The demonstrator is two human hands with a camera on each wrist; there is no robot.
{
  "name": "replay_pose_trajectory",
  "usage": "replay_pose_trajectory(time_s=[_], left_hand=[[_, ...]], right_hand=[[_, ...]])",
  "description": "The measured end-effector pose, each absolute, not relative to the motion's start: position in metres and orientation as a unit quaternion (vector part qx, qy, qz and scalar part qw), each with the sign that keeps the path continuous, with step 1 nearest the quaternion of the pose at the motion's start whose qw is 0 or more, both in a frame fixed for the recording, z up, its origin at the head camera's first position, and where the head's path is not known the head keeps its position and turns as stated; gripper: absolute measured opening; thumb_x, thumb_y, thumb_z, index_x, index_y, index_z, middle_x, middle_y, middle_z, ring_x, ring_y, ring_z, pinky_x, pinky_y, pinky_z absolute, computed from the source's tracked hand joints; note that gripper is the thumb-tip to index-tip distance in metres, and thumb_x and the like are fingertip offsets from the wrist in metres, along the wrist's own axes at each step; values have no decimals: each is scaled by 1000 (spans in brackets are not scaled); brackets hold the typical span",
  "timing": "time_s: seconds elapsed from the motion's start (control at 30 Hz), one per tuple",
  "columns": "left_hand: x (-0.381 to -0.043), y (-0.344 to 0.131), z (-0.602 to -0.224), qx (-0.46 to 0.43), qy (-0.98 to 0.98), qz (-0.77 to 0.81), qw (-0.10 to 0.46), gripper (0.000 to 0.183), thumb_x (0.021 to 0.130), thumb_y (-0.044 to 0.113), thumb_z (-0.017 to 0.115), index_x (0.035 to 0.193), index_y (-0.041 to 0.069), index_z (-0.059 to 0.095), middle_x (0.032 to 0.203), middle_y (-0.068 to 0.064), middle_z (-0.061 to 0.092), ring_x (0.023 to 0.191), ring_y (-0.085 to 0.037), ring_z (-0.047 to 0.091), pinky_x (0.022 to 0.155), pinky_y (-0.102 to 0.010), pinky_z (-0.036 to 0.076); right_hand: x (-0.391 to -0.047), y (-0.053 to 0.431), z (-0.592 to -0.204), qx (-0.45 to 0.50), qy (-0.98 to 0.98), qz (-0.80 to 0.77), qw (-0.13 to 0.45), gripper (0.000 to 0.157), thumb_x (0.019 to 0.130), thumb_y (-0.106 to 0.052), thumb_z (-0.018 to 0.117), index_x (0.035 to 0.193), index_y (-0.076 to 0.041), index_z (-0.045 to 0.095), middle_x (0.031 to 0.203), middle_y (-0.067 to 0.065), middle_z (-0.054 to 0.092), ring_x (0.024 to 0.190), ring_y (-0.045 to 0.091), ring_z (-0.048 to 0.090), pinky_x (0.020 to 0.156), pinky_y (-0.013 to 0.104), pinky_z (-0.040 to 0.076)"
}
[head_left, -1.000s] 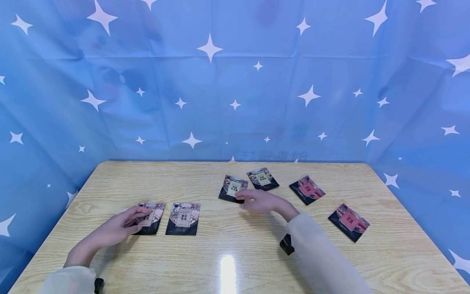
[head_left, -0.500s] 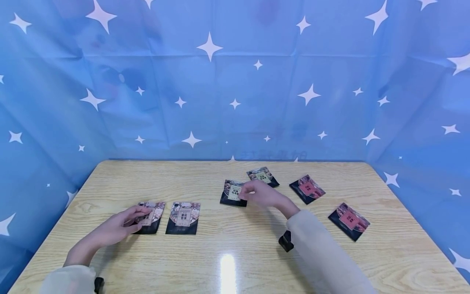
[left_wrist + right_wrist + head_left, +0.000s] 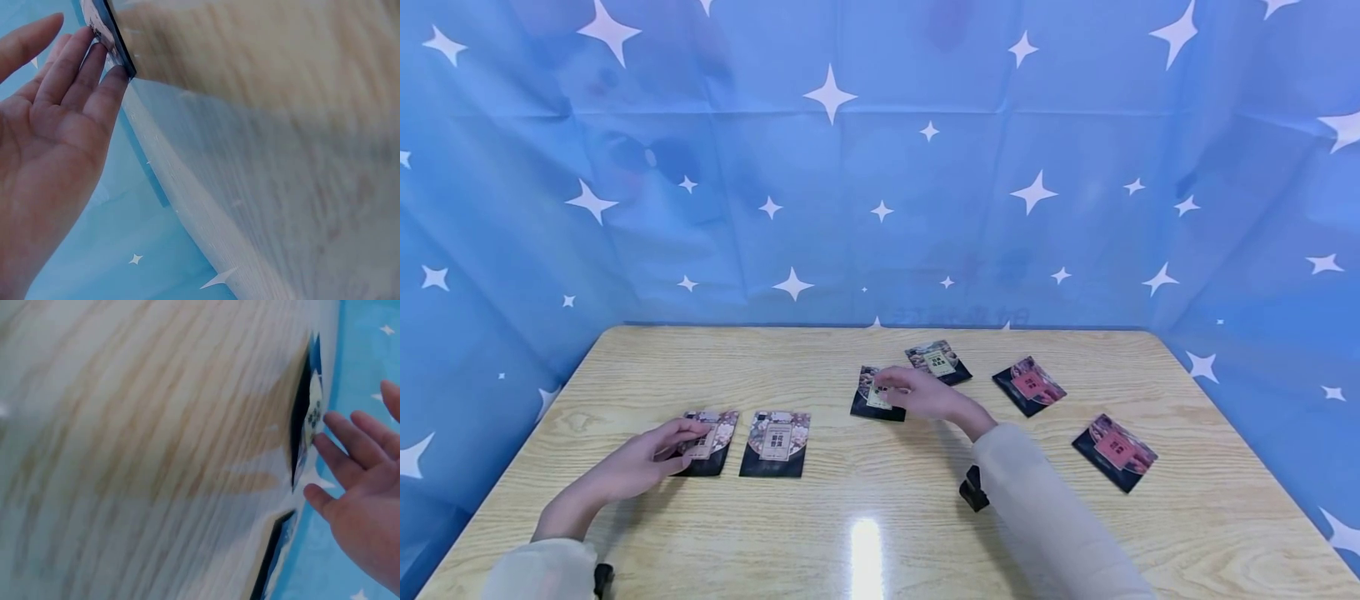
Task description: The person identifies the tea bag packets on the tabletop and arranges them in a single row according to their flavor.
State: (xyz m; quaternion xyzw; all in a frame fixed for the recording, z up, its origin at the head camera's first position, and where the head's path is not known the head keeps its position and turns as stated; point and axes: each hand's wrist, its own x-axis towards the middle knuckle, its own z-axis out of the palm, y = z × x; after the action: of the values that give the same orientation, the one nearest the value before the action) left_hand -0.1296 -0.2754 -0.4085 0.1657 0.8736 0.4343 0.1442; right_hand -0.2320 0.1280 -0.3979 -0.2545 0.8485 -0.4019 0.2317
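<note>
Fingertips of my left hand [image 3: 643, 458] rest on the leftmost flat sachet [image 3: 722, 433], which has a floral print and a pale pink label; the hand covers part of it. In the left wrist view the fingers of that hand [image 3: 56, 131] are nearly straight against the sachet's edge [image 3: 111, 37]. A matching floral sachet [image 3: 775, 446] lies just to its right. My right hand [image 3: 928, 395] reaches over a dark sachet with a pale green label [image 3: 874, 407], hiding its upper right. The right wrist view shows its extended fingertips [image 3: 320, 442] at that sachet's face [image 3: 312, 412].
Behind the right hand lies another green-labelled sachet [image 3: 940, 362]. Two sachets with red-pink labels, one farther back [image 3: 1028, 386] and one nearer [image 3: 1115, 452], lie tilted at the right. A blue star-patterned cloth [image 3: 880, 167] hangs behind the wooden table [image 3: 775, 533].
The green-labelled sachet under my right hand has slid slightly nearer and turned straighter. The right hand went back a little, then shifted left over it. My left hand keeps its place.
</note>
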Motion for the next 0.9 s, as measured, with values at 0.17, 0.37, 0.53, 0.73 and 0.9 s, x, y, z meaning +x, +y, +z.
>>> replay_pose_trajectory(time_s=[0.17,0.37,0.53,0.73,0.9], left_hand=[[-130,-275,-408,167,871,438,147,40,94,5,52,133,-2,42,138,-32,34,124,-49,35,89,-56,42],[-130,-275,-408,167,870,440,149,41,94,5,52,133,-2,42,138,-32,33,124,-49,35,89,-55,43],[-129,-276,-409,168,870,439,147,41,94,5,52,133,-2,42,139,-32,32,124,-49,35,89,-56,42],[-129,-276,-408,169,870,439,147,41,95,5,52,133,-3,42,138,-32,33,123,-49,35,89,-56,42],[-129,-276,-408,170,869,441,148,41,95,6,52,133,-3,42,138,-32,34,123,-49,35,89,-56,42]], right_hand=[[-229,130,-398,-272,847,-383,248,48,98,-17,49,141,-1,36,142,16,39,130,34,36,104,49,30],[-222,135,-395,-303,841,-363,261,47,98,-18,50,140,-2,38,141,15,40,128,35,38,102,51,32],[-214,136,-395,-334,826,-358,280,49,98,-19,50,141,-1,36,140,15,42,128,33,38,103,50,31],[-203,130,-393,-360,808,-356,303,49,99,-17,47,143,-1,34,141,13,42,126,30,41,103,47,33],[-194,120,-390,-380,802,-345,305,49,99,-19,48,143,-3,34,141,12,42,127,30,40,103,45,34]])
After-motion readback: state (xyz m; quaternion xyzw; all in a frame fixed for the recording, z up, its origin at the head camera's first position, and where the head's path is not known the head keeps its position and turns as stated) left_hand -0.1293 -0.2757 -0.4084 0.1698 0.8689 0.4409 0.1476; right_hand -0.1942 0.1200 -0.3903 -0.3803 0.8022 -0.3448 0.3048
